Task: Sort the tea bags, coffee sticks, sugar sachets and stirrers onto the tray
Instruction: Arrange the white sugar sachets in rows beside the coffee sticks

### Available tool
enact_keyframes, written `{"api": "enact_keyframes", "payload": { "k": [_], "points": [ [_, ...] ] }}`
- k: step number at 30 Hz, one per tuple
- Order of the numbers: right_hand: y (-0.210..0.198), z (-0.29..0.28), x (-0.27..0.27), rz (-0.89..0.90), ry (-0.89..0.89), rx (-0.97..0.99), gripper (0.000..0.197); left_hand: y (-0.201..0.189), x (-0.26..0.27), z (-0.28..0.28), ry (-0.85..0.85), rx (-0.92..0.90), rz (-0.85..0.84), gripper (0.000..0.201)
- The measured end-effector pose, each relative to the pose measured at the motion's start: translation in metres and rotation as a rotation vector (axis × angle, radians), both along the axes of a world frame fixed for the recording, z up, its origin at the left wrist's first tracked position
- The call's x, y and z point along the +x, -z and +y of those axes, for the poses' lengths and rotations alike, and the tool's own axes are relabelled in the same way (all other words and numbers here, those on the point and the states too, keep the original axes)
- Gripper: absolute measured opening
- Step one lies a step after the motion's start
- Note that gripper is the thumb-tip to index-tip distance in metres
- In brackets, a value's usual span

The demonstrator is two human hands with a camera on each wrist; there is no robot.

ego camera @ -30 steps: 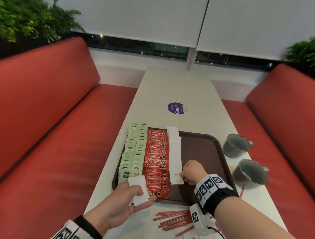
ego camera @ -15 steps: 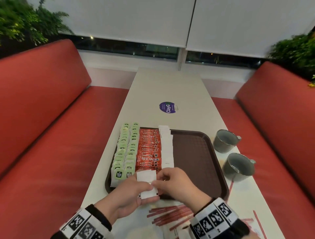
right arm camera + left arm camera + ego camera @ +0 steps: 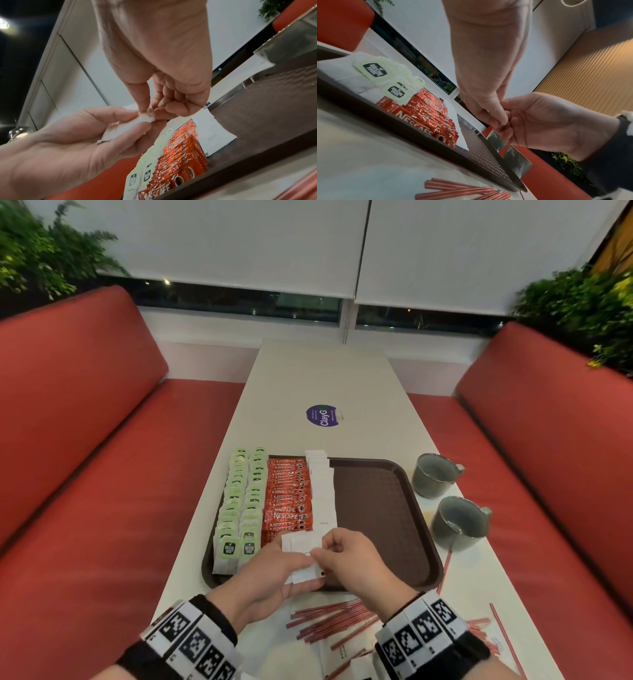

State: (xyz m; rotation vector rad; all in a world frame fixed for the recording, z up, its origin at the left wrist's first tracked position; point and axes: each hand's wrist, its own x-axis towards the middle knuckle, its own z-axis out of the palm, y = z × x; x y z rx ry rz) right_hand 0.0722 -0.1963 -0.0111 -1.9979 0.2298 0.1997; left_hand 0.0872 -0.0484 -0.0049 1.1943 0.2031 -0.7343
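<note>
Head view: The left hand (image 3: 274, 573) lies palm up over the near rim of the tray (image 3: 394, 529), fingers curled around a small stack of white sugar sachets (image 3: 303, 556). The right hand (image 3: 356, 563) meets it from the right, thumb and forefinger pinching the top sachet at its right edge. The brown, textured plastic tray holds, from left to right, two rows of green-tagged tea bags (image 3: 239, 508), a row of red coffee sticks (image 3: 287, 498) and a row of white sachets (image 3: 322, 494); its right half is bare. Red striped stirrers (image 3: 335, 621) lie loose on the white table (image 3: 329, 378) near the tray. Two grey metal mugs (image 3: 445, 498) stand right of the tray.

Left wrist view: The right hand's fingertips (image 3: 503, 120) touch those of the left hand; the sachets are hidden.

Right wrist view: The right thumb and forefinger (image 3: 145, 102) pinch one corner of the flat paper sachets resting across the left palm (image 3: 72, 136).
</note>
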Motion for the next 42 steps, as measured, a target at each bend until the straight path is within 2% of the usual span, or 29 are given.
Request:
{"api": "enact_keyframes", "payload": {
  "k": [5, 8, 15, 19, 21, 27, 32, 35, 39, 42],
  "points": [
    [0.005, -0.001, -0.002, 0.022, 0.049, 0.068, 0.01, 0.0, 0.001, 0.007, -0.059, -0.015, 0.034, 0.037],
    [0.006, -0.003, -0.004, 0.07, 0.039, 0.177, 0.016, 0.0, 0.0, 0.009, -0.043, -0.008, 0.007, 0.039],
    [0.004, -0.005, -0.003, 0.098, 0.096, 0.212, 0.004, 0.001, -0.003, 0.012, -0.078, 0.0, 0.017, 0.033],
    [0.007, -0.022, 0.009, 0.053, 0.263, -0.01, 0.009, -0.001, 0.0, 0.024, -0.163, -0.056, 0.099, 0.026],
    [0.013, -0.03, 0.018, 0.071, 0.284, -0.118, 0.009, 0.0, 0.001, 0.03, -0.178, -0.048, 0.099, 0.024],
    [0.035, -0.033, 0.041, 0.284, 0.117, -0.312, 0.014, 0.004, -0.002, 0.037, -0.152, 0.018, 0.066, 0.023],
    [0.039, -0.026, 0.052, 0.315, 0.029, -0.453, 0.02, 0.009, -0.002, 0.038, -0.155, 0.054, 0.06, 0.027],
    [0.04, -0.024, 0.055, 0.327, 0.016, -0.49, 0.012, 0.01, -0.002, 0.035, -0.152, 0.06, 0.056, 0.025],
    [0.033, -0.026, 0.05, 0.207, 0.047, -0.502, 0.012, 0.01, -0.001, 0.032, -0.14, 0.062, 0.05, 0.023],
    [0.014, -0.019, 0.036, 0.032, 0.016, -0.386, 0.014, 0.011, 0.0, 0.032, -0.136, 0.053, 0.048, 0.025]
  ]
}}
